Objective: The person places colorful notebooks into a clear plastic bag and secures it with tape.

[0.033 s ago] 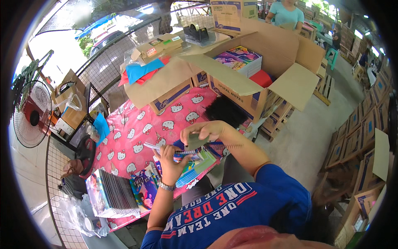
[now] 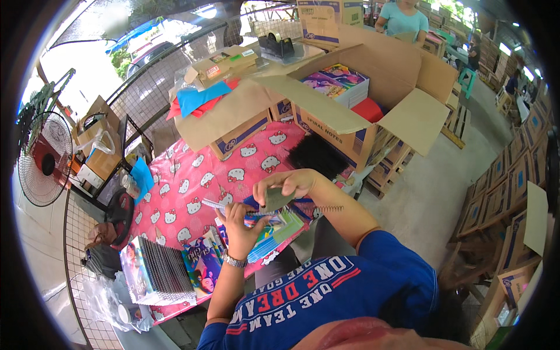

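Note:
My left hand (image 2: 239,226), with a metal watch at its wrist, is closed on the edge of a notebook (image 2: 212,203), its fingers and thumb pinching the pages. Above it, my right hand (image 2: 289,185) grips a flat grey-green piece (image 2: 277,200) against the notebook's bound edge. A dark wire spiral (image 2: 326,208) runs along that edge and sticks out to the right past the pages. Underneath lie more colourful notebooks (image 2: 265,248). To the left, a fanned stack of spiral-bound notebooks (image 2: 163,271) rests beside another colourful notebook (image 2: 202,265).
An open cardboard box (image 2: 335,137) with notebooks stands beyond a heap of black spirals (image 2: 318,156). The table wears a pink patterned cover (image 2: 201,175). A fan (image 2: 46,163) is at left; a person in a light blue shirt (image 2: 403,22) is at the far right.
The grey-green piece in my right hand has turned, so more of its flat side shows. My left hand stays nearly in place.

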{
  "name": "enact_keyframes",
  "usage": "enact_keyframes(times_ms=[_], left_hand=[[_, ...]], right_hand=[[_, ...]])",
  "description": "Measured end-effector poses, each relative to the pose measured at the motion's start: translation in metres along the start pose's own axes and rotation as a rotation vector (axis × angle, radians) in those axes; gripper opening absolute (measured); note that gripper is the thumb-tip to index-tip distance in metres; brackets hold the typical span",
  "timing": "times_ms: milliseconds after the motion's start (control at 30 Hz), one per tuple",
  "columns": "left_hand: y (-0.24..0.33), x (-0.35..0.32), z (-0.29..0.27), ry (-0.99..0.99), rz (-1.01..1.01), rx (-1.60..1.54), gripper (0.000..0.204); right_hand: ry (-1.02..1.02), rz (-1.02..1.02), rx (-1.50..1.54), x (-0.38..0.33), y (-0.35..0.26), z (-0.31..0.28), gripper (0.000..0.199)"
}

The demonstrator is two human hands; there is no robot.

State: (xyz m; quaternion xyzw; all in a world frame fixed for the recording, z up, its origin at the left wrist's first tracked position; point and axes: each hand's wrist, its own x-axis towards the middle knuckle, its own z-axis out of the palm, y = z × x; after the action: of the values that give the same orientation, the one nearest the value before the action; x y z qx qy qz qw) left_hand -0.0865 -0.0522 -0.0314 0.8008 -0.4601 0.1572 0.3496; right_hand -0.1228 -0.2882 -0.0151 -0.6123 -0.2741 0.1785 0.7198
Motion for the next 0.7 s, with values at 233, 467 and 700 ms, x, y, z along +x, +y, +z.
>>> enact_keyframes(times_ms=[233,467,700], left_hand=[[0.007,0.002,0.004,0.059,-0.006,0.089,0.043],[-0.041,0.011,-0.013,-0.016,-0.011,0.033,0.047],[-0.038,0.011,-0.012,0.002,-0.013,0.049,0.047]], right_hand=[[-0.006,-0.02,0.091,0.006,-0.004,0.011,0.042],[-0.05,-0.051,-0.013,0.031,0.001,-0.005,0.046],[-0.053,0.102,-0.101,0.047,0.007,-0.012,0.038]])
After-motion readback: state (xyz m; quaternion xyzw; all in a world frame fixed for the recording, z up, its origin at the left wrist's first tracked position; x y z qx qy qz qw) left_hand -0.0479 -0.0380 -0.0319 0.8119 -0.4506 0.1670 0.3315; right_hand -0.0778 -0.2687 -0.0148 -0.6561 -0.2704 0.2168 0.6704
